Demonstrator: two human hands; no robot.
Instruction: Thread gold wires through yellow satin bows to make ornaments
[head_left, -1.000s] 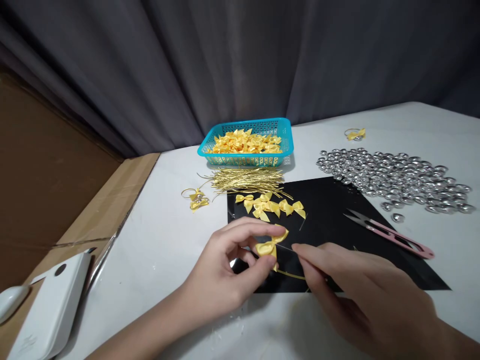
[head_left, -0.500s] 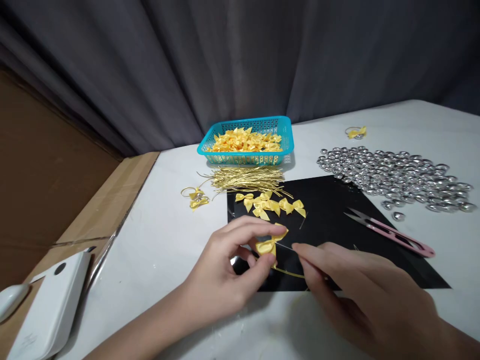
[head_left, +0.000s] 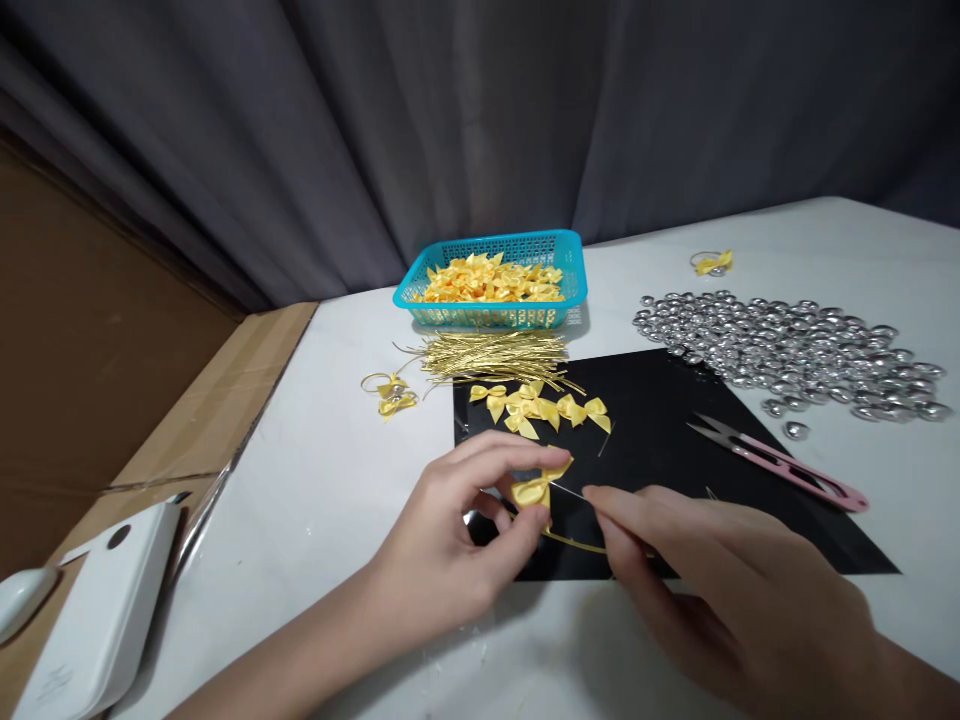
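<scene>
Between the thumb and fingers of my left hand (head_left: 465, 530) is a yellow ribbon bow (head_left: 532, 492), held above the black sheet (head_left: 645, 450). My right hand (head_left: 720, 580) pinches a thin needle (head_left: 568, 489), whose far end meets the middle of the bow. A gold cord (head_left: 574, 543) curves below the bow toward my right fingers; its ends are hidden. Just beyond my left hand lie several loose yellow bows (head_left: 536, 408) on the sheet. Pink-handled thread snips (head_left: 787, 466) rest on the sheet beyond my right hand.
Behind the gold cord lengths (head_left: 495, 357) stands a blue basket (head_left: 487, 318) of yellow bows. Silver heart-shaped beads (head_left: 787, 345) spread at right. Finished-looking bow loops lie at left (head_left: 394, 395) and far right (head_left: 712, 263). A white device (head_left: 105, 610) sits at the left edge.
Almost nothing differs. Both hands keep the same grip on the bow and the needle; the whole view has shifted very slightly.
</scene>
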